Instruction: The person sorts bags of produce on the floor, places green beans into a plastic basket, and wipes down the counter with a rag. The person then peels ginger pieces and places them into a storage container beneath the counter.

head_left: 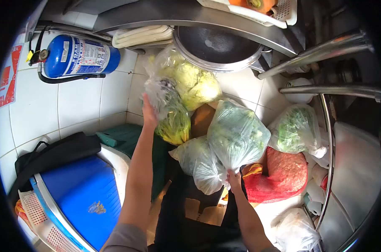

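My right hand is closed round the gathered neck of a clear plastic bag of green vegetables. Directly left of that bag is another plastic bag with pale green contents. My left hand reaches to a clear bag of leafy greens with yellow parts, at its left side near the crumpled top. Its fingers are mostly hidden by the plastic, so their grip cannot be made out. Just behind is a bag of yellowish leafy vegetables.
A red net sack and a bag of greens lie at the right, beside metal rails. A dark wok stands at the back. A blue cylinder is at upper left, above a blue lid.
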### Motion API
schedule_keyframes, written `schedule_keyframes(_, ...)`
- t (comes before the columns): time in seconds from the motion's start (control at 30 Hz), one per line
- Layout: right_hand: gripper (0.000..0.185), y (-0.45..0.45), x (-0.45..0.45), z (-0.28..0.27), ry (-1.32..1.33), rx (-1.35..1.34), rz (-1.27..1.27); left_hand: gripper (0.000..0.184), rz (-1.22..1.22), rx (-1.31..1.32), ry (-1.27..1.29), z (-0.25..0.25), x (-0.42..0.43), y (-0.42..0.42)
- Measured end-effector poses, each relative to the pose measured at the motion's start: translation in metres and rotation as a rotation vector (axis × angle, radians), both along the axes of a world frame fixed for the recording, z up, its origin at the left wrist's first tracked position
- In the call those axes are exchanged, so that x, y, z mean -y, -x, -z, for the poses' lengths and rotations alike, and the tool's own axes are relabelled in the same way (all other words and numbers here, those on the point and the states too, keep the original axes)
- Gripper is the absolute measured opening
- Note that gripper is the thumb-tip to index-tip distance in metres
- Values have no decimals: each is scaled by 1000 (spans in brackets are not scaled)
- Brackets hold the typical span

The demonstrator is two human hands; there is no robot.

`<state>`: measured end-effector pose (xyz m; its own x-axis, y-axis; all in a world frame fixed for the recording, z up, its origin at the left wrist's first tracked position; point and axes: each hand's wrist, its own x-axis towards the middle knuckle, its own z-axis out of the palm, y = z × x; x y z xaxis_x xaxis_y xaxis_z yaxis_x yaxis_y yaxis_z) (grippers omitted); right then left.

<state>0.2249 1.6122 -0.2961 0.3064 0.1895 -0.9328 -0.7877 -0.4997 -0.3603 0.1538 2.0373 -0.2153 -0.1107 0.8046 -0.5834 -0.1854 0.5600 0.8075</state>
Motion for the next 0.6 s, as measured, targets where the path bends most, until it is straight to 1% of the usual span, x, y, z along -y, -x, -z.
schedule_keyframes(0.1,14,-10,-17,-10,-13,-13,-9,45,840,-857,-79,-47,9,24)
schedule_keyframes(0.17,16,-20,-27,-12,-16,-71,18,44,752,-661,-107,-67,40,52)
schedule_keyframes(0.2,16,-25,-34,-9,-30,-49,1,40,728,-702,-237,-78,68,66)
schedule_keyframes(0.23,16,-28,-41,-7,-39,-31,-16,38,843,-792,-191,-100,91,75)
schedule_keyframes(0.27,16,-31,-46,-2,-130,-23,-1,36,858,-835,-131,-135,121,72)
schedule_keyframes(0.3,17,-31,-50,7,-101,9,-25,36,955,-806,-43,-145,148,90)
schedule_keyframes(0.33,22,-33,-51,17,-3,141,-163,35,994,-791,44,-165,177,95)
schedule_keyframes(0.37,26,-33,-52,20,97,273,-299,35,1179,-861,147,-170,204,114)
schedule_keyframes(0.4,40,-31,-62,6,303,661,-532,40,1361,-1027,-212,-174,259,140)
schedule_keyframes(0.43,53,-20,-66,-10,525,1037,-766,44,1335,-846,-97,-180,277,138)
schedule_keyframes(0.47,56,-24,-87,-56,326,716,-608,48,1379,-828,31,-184,293,135)
schedule_keyframes(0.5,63,-14,-105,-95,146,289,-412,49,1433,-894,67,-165,318,150)
schedule_keyframes(0.53,69,0,-117,-111,32,134,-597,51,1427,-880,48,-169,322,144)
schedule_keyframes(0.6,77,51,-147,-163,-178,155,-572,52,1400,-873,23,-176,321,134)
